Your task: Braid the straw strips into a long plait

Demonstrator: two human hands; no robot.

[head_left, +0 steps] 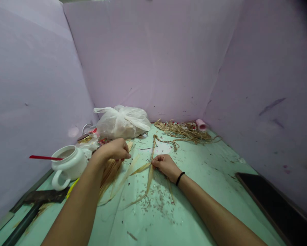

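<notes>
My right hand (166,166) is closed in a pinch on a thin braid (153,150) of dry plant fibre, at the point where its loose strips spread out. One flat strip (141,169) points left from the pinch, and others hang down toward me. My left hand (117,150) is held over a bundle of dry straw-coloured fibre strips (109,176), fingers curled. What those fingers hold, if anything, is hidden. A pale, blurred strip trails just right of the bundle.
A white mug (72,164) with a red stick (44,157) stands left, near a dark-handled tool (24,225). At the back are a tied white plastic bag (122,123), a heap of braided cords (186,131) and a pink spool (201,125). A dark flat object (273,205) lies right.
</notes>
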